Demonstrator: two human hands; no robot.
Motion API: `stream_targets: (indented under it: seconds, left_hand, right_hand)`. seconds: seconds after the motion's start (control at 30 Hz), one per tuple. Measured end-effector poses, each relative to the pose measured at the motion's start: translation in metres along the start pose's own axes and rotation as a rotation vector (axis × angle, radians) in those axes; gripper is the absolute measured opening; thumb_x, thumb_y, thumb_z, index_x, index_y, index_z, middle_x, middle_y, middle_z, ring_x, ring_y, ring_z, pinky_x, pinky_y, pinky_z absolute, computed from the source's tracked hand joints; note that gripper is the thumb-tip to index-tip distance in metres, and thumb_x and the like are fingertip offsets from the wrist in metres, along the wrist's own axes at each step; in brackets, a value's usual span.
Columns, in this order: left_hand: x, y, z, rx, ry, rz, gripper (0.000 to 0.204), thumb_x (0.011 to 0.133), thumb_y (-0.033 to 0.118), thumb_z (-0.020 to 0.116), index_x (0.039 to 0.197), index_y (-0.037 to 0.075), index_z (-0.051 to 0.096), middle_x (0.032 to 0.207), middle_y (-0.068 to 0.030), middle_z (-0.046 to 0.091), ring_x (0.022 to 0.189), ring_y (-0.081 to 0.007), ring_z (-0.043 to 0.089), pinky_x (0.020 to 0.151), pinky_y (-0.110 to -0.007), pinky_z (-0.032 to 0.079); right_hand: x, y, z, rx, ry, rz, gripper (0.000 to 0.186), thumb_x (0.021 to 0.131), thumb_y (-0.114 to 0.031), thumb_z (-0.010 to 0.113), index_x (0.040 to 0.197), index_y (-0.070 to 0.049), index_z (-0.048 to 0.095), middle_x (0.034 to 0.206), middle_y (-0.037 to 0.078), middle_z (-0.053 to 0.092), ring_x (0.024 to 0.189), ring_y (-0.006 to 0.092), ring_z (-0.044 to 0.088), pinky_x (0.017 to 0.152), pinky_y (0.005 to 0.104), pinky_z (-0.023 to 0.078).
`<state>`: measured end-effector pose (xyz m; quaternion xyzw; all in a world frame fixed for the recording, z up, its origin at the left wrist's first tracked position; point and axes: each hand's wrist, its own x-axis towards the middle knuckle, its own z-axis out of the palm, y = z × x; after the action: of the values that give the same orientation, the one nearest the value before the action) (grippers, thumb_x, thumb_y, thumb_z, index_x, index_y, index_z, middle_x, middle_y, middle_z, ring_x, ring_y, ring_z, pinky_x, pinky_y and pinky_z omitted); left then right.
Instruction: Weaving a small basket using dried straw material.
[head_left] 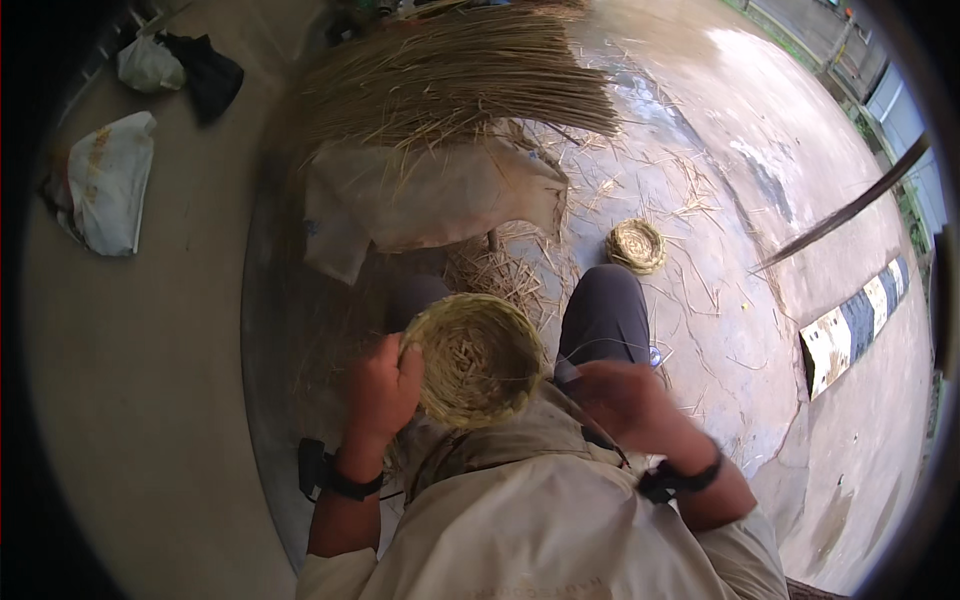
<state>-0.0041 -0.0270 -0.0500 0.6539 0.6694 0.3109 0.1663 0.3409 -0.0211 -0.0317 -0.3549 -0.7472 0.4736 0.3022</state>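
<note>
A round woven straw basket (478, 362) rests over my lap with its hollow facing up. Gripping its left rim is my left hand (385, 388), thumb over the edge and fingers against the outer wall. Just right of the basket, my right hand (630, 400) is blurred by motion, its fingers curled together. A thin pale strand shows faintly between the basket and that hand; what the fingers hold is too smeared to name. My knees, in dark trousers, rise on the far side of the basket.
A large bundle of dry straw (460, 75) lies ahead on a support, with a pale sheet (440, 195) below it. A smaller woven basket (635, 246) sits on the floor beyond my right knee. Bags (112, 180) stand far left; a black-and-white striped block (855, 325) lies right.
</note>
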Motion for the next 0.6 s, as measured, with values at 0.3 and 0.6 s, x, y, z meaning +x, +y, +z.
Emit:
stream_targets:
  seconds: [0.3, 0.6]
  left_hand:
    - [-0.012, 0.025, 0.000, -0.027, -0.020, 0.072, 0.018, 0.099, 0.015, 0.064, 0.108, -0.001, 0.068, 0.093, -0.0245, 0.070, 0.086, -0.0466, 0.069, 0.071, -0.051, 0.055]
    - [-0.009, 0.033, 0.003, -0.010, -0.036, 0.115, 0.018, 0.099, 0.015, 0.065, 0.105, -0.001, 0.066, 0.093, -0.0246, 0.069, 0.086, -0.0481, 0.068, 0.071, -0.053, 0.054]
  right_hand:
    - [0.058, -0.011, 0.077, -0.268, -0.010, -0.127, 0.016, 0.098, -0.019, 0.065, 0.105, -0.004, 0.065, 0.069, 0.019, 0.066, 0.064, 0.0423, 0.069, 0.058, 0.0517, 0.056]
    - [0.052, -0.021, 0.069, -0.234, -0.036, -0.030, 0.016, 0.098, -0.014, 0.065, 0.107, -0.001, 0.070, 0.077, 0.019, 0.068, 0.072, 0.0403, 0.071, 0.065, 0.0479, 0.057]
